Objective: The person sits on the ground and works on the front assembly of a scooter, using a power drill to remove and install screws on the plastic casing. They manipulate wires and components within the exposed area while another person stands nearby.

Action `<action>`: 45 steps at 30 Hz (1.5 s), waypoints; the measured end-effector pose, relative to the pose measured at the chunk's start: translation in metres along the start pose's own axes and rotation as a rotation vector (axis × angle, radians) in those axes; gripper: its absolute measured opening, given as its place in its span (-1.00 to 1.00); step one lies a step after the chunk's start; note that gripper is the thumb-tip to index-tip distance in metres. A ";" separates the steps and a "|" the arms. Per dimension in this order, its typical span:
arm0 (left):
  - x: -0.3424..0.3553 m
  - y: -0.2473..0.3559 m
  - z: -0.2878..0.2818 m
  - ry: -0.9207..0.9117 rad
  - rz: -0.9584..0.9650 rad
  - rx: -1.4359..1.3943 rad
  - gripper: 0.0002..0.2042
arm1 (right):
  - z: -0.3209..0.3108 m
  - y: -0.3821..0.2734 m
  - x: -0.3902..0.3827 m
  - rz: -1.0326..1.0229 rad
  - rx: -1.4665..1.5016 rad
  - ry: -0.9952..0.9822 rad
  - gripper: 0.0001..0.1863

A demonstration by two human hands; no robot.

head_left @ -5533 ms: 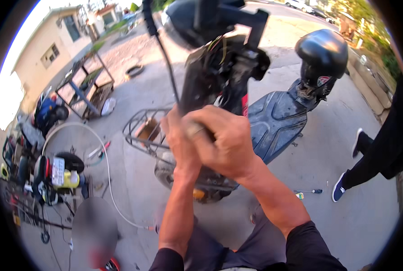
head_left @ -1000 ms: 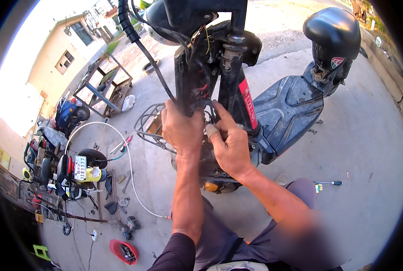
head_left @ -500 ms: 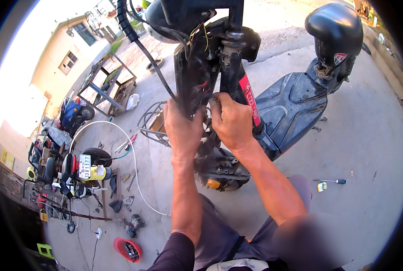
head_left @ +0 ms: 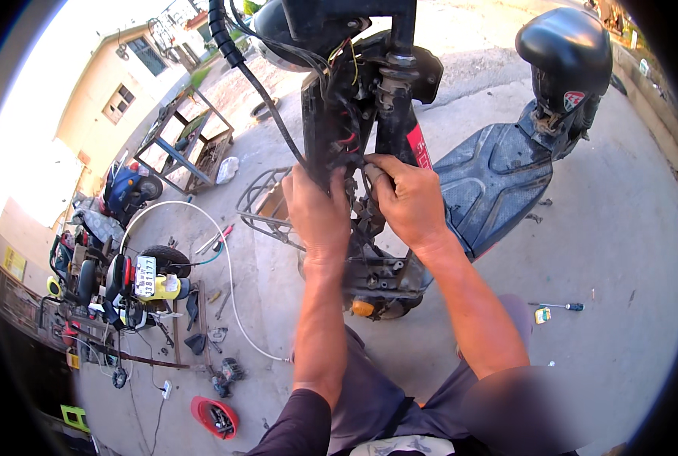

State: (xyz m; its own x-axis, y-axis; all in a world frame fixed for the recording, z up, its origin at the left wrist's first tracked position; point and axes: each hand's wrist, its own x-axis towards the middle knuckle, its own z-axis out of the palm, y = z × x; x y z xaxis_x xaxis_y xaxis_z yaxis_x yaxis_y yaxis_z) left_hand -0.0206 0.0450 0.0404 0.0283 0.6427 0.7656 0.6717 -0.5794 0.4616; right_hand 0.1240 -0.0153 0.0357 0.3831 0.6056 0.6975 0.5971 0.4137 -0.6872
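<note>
Before me stands a black scooter with its front housing [head_left: 322, 121] opened, thin yellow and red wires [head_left: 348, 62] and dark cables exposed beside the steering tube [head_left: 392, 129]. My left hand [head_left: 316, 216] is closed at the housing's lower left, where a long black cable [head_left: 278, 121] runs down to it; its grip is partly hidden. My right hand [head_left: 411, 205] has thumb and forefinger closed at dark parts just below the wires, right of my left hand; what they pinch is too small to make out. Below are a metal rack [head_left: 267, 220] and an orange lamp [head_left: 362, 308].
The footboard [head_left: 491, 182] and seat [head_left: 563, 49] extend right, near a screwdriver [head_left: 559, 305]. At left lie parked two-wheelers [head_left: 130, 190], a metal workbench [head_left: 183, 144], a white hose [head_left: 236, 296], a power tool [head_left: 225, 376] and a red bowl of parts [head_left: 206, 414].
Over 5.5 seconds my overlapping hands have separated, one each side of the housing's lower end, and the other person's legs have left view at right. Lately both hands shifted slightly rightward in view.
</note>
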 end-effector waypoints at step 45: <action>0.005 -0.020 -0.002 -0.193 -0.179 -0.444 -0.51 | -0.001 -0.005 -0.033 0.160 0.165 -0.067 -0.63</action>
State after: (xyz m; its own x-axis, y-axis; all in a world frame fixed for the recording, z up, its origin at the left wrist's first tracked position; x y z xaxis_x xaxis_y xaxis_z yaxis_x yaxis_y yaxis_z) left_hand -0.0356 0.0583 0.0357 0.1056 0.8075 0.5803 0.3011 -0.5821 0.7553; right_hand 0.1092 -0.0382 0.0167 0.4125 0.7138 0.5660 0.4077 0.4109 -0.8154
